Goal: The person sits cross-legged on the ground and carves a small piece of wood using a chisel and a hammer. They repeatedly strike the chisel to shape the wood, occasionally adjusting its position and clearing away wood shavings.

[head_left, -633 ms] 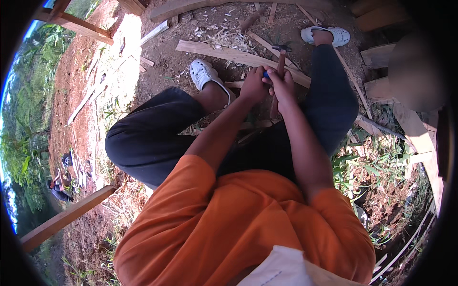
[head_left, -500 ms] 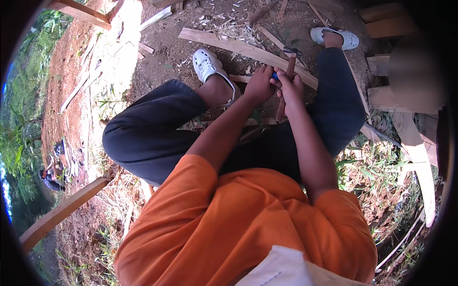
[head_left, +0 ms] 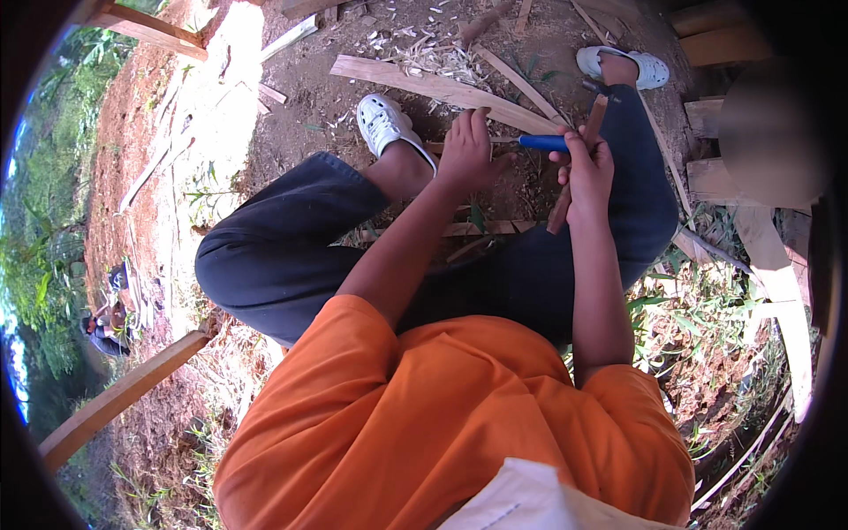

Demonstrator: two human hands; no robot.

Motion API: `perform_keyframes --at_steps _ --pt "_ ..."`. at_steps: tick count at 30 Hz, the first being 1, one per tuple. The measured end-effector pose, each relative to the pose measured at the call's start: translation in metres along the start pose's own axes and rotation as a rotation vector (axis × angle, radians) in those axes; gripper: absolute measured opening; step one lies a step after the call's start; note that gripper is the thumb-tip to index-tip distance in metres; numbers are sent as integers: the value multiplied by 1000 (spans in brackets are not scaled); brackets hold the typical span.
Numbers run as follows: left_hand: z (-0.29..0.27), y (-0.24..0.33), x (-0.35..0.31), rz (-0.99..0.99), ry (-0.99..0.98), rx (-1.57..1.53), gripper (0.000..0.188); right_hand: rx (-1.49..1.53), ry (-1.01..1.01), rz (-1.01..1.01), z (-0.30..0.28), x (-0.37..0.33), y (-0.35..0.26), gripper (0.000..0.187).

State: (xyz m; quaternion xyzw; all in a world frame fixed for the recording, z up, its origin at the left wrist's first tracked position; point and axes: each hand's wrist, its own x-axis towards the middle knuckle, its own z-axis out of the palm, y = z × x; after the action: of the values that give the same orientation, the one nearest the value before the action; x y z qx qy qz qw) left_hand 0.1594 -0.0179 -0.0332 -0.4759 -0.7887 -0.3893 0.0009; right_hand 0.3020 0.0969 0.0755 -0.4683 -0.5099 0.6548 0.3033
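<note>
My right hand (head_left: 589, 172) is closed around the wooden handle of a hammer (head_left: 596, 115), whose dark metal head points away from me. The same hand also pinches a blue-handled tool (head_left: 541, 142); a thin shaft seems to extend from it to the left, too small to tell its kind. My left hand (head_left: 468, 150) is raised apart from both tools, fingers stretched, nothing in it. Beyond the hands a long pale plank (head_left: 433, 86) lies slanting on the ground.
Wood shavings (head_left: 428, 60) and offcuts litter the dirt beyond the plank. My white clogs (head_left: 384, 124) stand to either side of it. Stacked boards (head_left: 711, 181) are at the right, a wooden post (head_left: 124, 397) at the left. Another person (head_left: 106, 331) sits far off left.
My hands have come apart: the left let go of the blue-handled tool and moved left with its fingers opening. The right moved right, carrying the hammer and the blue-handled tool.
</note>
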Motion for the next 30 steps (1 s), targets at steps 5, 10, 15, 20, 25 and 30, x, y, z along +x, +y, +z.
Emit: perform_keyframes --at_steps 5,10,15,20,25,30 --pt "-6 -79 -9 -141 -745 590 66 49 -51 -93 -36 9 -23 31" --pt "12 -103 16 -47 -880 644 48 131 -40 -86 -42 6 -13 31" --pt "13 -105 32 73 -894 569 36 164 -78 -38 -54 11 -6 29" --pt "5 -117 50 49 -964 579 36 182 -152 -13 -48 9 -7 28" --pt "6 -117 54 73 -979 591 37 159 -228 16 -42 5 -5 26" --pt "7 -123 50 9 -912 516 33 57 -274 34 -32 4 -4 23"
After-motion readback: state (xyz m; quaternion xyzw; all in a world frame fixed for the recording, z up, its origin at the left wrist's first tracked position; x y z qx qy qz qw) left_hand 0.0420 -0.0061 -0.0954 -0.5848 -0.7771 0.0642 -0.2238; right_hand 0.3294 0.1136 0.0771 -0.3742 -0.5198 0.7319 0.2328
